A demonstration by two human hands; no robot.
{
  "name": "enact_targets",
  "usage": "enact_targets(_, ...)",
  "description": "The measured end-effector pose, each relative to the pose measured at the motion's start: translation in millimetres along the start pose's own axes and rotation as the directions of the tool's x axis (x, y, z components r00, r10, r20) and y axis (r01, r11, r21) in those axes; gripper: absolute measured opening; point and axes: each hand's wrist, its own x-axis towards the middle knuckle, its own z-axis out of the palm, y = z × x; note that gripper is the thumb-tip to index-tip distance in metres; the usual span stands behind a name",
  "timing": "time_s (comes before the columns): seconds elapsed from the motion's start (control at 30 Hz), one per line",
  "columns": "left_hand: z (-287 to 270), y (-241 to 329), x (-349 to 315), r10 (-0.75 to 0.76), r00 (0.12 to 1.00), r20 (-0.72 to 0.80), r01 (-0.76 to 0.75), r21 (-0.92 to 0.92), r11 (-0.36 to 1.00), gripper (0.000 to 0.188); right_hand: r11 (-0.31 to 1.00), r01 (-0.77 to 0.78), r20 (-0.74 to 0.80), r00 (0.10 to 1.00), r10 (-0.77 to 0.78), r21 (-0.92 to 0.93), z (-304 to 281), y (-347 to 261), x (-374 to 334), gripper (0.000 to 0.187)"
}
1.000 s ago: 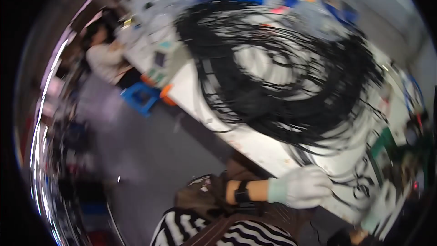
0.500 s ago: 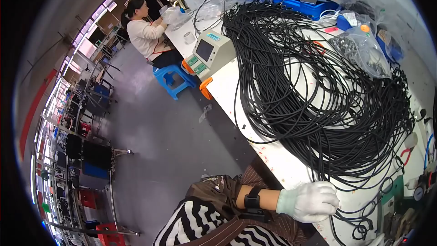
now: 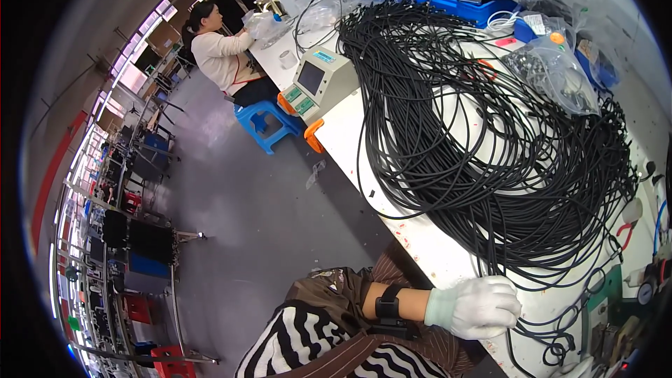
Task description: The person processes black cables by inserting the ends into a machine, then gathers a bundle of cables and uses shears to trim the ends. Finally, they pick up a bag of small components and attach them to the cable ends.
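1. From afar, I see the black cable bundle on the table, at twelve o'clock from my left grip.
2. Its near strands run twelve to six, toward that nearer grip.
3. It's half curled; I can't tell whether it holds any.

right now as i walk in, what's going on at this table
The person's white-gloved left hand is curled over a few black cables near the edge of a white table; how firmly it grips them is hidden. The cables lie in one big loose coil, with a boxy grey device beside it. Farther back, a co-worker sits on a blue stool.
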Motion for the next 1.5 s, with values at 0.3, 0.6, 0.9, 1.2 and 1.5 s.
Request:
enact_targets(0.3,-2,2,2,-0.004,1.000,0.008,0.004,0.007,1.000,0.010,0.941,-0.301,0.016,0.953,0.303,0.155,5,-3,1,0.030)
enact_targets(0.6,-2,1,0,0.010,1.000,-0.018,-0.010,0.005,1.000,0.010,0.981,-0.181,0.150,0.974,0.170,0.064,-12,16,2,0.032)
enact_targets(0.9,-1,1,0,0.020,0.999,-0.049,-0.018,0.043,0.999,0.011,0.972,-0.232,0.130,0.966,0.225,0.037,1,-6,8,0.029)
enact_targets(1.2,-23,52,40,-0.538,0.802,0.261,0.563,-0.631,0.533,0.018,0.718,0.675,0.204,0.688,-0.696,0.170,-33,-34,-48,0.017)
enact_targets(1.5,-1,55,33,-0.115,0.985,0.130,0.158,-0.395,0.905,0.012,0.841,-0.239,0.785,0.543,-0.299,0.486,-34,-27,-74,0.027)
